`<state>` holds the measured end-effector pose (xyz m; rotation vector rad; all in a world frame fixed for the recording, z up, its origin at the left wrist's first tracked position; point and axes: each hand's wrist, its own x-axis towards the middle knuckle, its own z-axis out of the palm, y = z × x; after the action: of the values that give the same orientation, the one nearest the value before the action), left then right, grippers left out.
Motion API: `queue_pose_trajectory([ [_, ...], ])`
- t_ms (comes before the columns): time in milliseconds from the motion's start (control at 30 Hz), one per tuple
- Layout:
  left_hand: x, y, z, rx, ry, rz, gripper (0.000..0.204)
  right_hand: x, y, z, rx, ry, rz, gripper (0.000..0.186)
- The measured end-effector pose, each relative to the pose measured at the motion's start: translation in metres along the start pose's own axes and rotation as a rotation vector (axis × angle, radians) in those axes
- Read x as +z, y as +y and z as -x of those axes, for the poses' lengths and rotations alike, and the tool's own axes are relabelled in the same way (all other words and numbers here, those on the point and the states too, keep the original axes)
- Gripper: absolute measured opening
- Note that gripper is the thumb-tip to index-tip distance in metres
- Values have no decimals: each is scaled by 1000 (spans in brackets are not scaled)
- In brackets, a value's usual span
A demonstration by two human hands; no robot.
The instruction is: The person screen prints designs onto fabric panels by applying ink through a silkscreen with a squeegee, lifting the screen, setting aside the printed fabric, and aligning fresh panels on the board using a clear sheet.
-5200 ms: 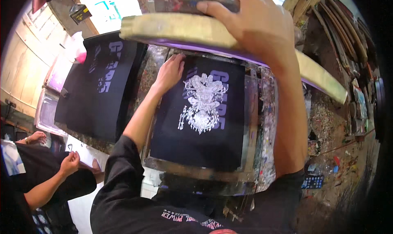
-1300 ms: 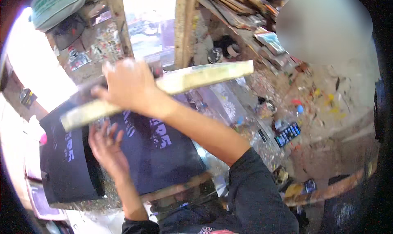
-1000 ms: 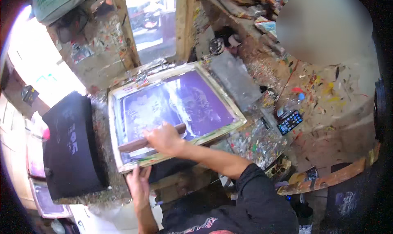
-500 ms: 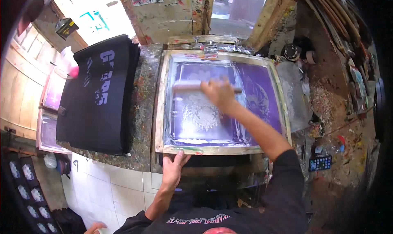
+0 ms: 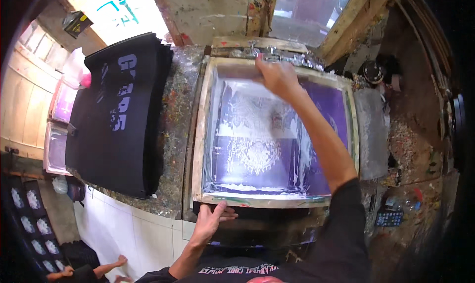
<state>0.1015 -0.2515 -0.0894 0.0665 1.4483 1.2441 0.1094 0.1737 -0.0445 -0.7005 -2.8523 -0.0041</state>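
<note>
A wooden-framed printing screen with purple mesh lies on the bench. White ink is smeared over its left part, around a round ornate design. My right hand is at the far end of the mesh, closed on the squeegee, which is blurred and partly hidden by the hand and shadow. My left hand holds the frame's near edge by its left corner, thumb at the rim; some fingers are hidden. Black fabric shows under the near edge.
A stack of black printed fabric pieces stands left of the screen. Metal hinge clamps line the far edge. A phone lies at the right. At lower left, another person's hand shows near a rack of printed black pieces.
My right hand has pushed the squeegee away from me to the screen's far end, baring the round design. My left hand stays at the near edge. Another person's arms show more at lower left.
</note>
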Motion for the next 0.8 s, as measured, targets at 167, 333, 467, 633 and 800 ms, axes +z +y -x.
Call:
queue_pose_trajectory([
  [167, -2, -1, -2, 13, 21, 1, 40, 5, -19, 17, 120, -39, 10, 57],
  [333, -1, 6, 0, -20, -9, 28, 37, 0, -92, 133, 62, -8, 56, 36],
  [467, -9, 0, 0, 25, 17, -42, 36, -25, -160, 215, -19, -77, 26, 4],
  [633, -2, -8, 1, 156, 2, -43, 45, -51, -170, 241, 46, -12, -50, 23],
  [800, 1, 42, 44, 512, -135, -27, 46, -109, -194, 229, 193, 421, 52, 52],
])
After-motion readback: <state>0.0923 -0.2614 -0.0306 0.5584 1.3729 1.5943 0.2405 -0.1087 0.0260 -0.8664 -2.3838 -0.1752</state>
